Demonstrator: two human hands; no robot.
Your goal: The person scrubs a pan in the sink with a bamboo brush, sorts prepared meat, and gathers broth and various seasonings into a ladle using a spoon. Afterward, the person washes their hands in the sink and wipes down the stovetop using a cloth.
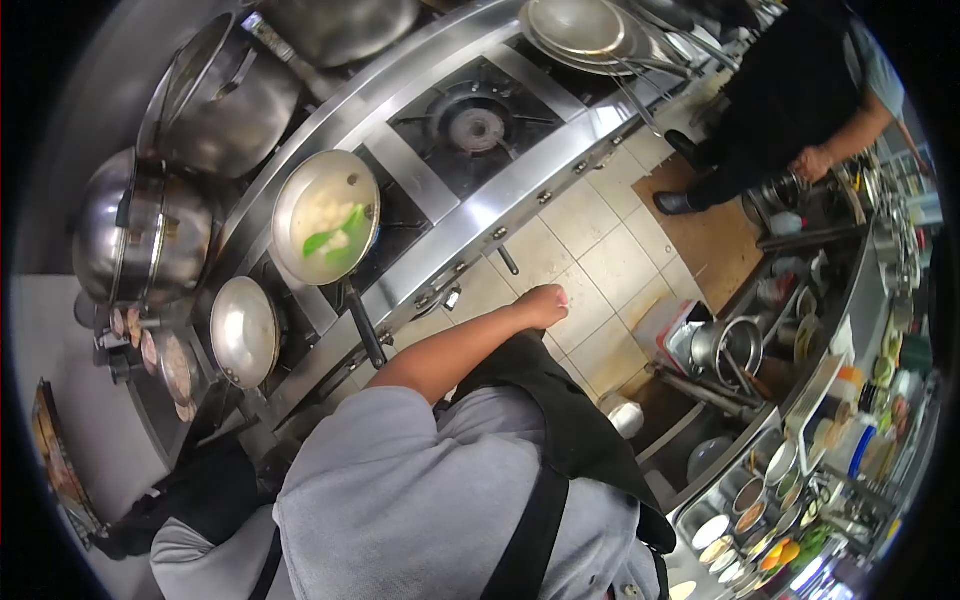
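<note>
My left hand (545, 306) is closed in front of my apron, above the tiled floor and apart from the stove. Its fingers are curled in, and whatever they may hold is hidden. My right hand does not show. To the left, a frying pan (288, 235) sits on a burner with its black handle pointing toward me. Pale chunks (325, 222) and green leaves (345, 228) lie in its light liquid. Beside it is a second, shiny shallow pan (244, 330).
A bare burner (478, 130) lies beyond the pan, with stacked pans (575, 25) farther along. Large steel pots (215, 110) line the back. A co-worker (770, 110) stands ahead; another person's sleeve (205, 560) shows lower left. Ingredient containers (750, 495) fill the right counter.
</note>
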